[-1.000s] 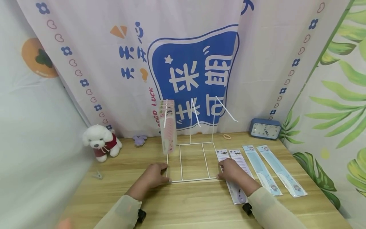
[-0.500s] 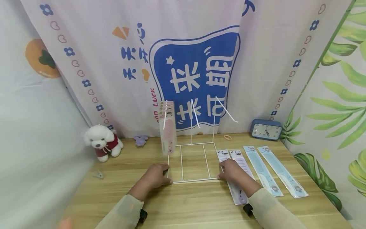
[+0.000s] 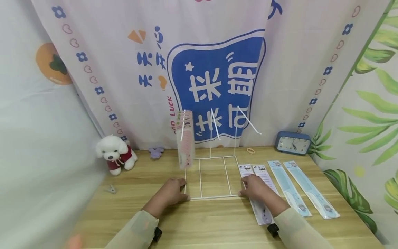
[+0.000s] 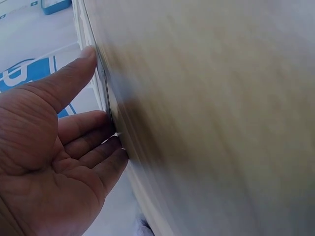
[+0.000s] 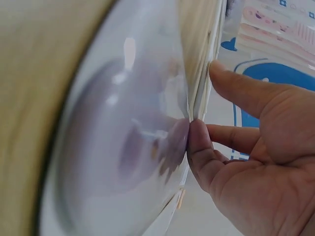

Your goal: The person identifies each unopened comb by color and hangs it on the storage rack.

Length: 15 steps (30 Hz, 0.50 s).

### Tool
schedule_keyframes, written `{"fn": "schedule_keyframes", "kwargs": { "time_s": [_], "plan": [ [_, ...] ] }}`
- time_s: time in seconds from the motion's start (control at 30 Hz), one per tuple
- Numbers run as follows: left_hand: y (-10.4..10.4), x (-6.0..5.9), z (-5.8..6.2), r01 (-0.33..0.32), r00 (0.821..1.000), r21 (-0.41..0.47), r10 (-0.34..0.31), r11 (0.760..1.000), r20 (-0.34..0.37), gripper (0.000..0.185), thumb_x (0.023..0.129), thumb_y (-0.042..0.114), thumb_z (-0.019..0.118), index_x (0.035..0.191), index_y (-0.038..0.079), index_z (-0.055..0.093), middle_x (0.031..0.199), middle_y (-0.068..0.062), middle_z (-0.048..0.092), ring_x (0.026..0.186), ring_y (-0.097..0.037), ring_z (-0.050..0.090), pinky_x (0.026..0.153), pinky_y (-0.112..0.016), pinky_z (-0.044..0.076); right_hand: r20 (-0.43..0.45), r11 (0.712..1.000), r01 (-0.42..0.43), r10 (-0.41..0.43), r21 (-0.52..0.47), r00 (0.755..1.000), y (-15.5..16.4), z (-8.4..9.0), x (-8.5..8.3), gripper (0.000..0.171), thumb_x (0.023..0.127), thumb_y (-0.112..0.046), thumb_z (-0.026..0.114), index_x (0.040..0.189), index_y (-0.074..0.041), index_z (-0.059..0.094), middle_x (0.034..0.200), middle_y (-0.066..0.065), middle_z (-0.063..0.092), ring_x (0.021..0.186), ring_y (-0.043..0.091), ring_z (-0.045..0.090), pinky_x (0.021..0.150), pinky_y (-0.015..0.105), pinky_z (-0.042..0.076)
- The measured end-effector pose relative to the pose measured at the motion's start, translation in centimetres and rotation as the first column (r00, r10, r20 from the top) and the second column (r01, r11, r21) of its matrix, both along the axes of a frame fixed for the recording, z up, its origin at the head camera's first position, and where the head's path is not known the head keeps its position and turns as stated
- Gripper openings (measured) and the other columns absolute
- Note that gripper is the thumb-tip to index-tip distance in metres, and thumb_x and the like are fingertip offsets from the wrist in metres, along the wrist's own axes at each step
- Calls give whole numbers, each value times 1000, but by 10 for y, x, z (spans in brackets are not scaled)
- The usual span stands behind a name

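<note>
A white wire display rack point(image 3: 214, 197) stands on the wooden table, with three long hooks slanting forward at its top. Several pink, clear-wrapped packets point(image 3: 186, 145) hang on its left hook. My left hand point(image 3: 172, 192) holds the front left corner of the base, thumb at the front wire and fingers along the side wire. At the front right corner, my right hand point(image 3: 255, 188) grips the base in the same way. It reaches over two long purple-and-white packets point(image 3: 265, 178); in the right wrist view, a rounded purple end point(image 5: 113, 142) shows through clear plastic beside the fingers.
Two long blue packets point(image 3: 287, 188) lie further right. Along the back are a blue clock point(image 3: 293, 143), a small beige ring point(image 3: 250, 151), a purple flat piece point(image 3: 156, 153) and a white plush dog point(image 3: 113, 152). A small clip point(image 3: 111, 189) lies at the left.
</note>
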<state>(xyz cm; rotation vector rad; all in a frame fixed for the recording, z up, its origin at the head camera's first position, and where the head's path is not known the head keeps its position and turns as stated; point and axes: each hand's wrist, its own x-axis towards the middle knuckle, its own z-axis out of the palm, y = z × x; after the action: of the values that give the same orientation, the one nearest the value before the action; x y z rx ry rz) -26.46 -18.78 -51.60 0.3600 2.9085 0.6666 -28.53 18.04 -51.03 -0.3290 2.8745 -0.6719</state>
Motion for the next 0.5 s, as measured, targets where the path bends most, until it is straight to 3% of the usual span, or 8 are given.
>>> {"fn": "schedule_keyframes", "kwargs": {
  "time_s": [0.23,0.27,0.5],
  "plan": [
    [2,-1,-1,2,1000,-15,-2,1000,2,72,89,33,93,147,-1,65,153,-24,64,143,-43,60,122,-56,49,-73,991,-6,-4,-132,997,20,5,6,57,92,-24,90,134,8,70,102,8,71,93,19,67,84,41,61],
    [2,-1,-1,0,1000,-15,0,1000,3,72,89,33,93,147,-1,65,153,-24,63,144,-43,60,123,-56,49,-90,987,3,-17,-158,996,25,6,7,60,93,-24,89,140,6,68,107,7,72,97,19,68,87,42,63],
    [2,-1,1,-6,1000,-22,6,1000,22,73,90,33,92,148,-1,64,157,-22,60,147,-43,56,125,-57,46,-141,953,129,-172,-273,975,85,13,21,49,99,-20,82,140,2,67,125,23,71,111,34,70,93,51,63]
  ]
}}
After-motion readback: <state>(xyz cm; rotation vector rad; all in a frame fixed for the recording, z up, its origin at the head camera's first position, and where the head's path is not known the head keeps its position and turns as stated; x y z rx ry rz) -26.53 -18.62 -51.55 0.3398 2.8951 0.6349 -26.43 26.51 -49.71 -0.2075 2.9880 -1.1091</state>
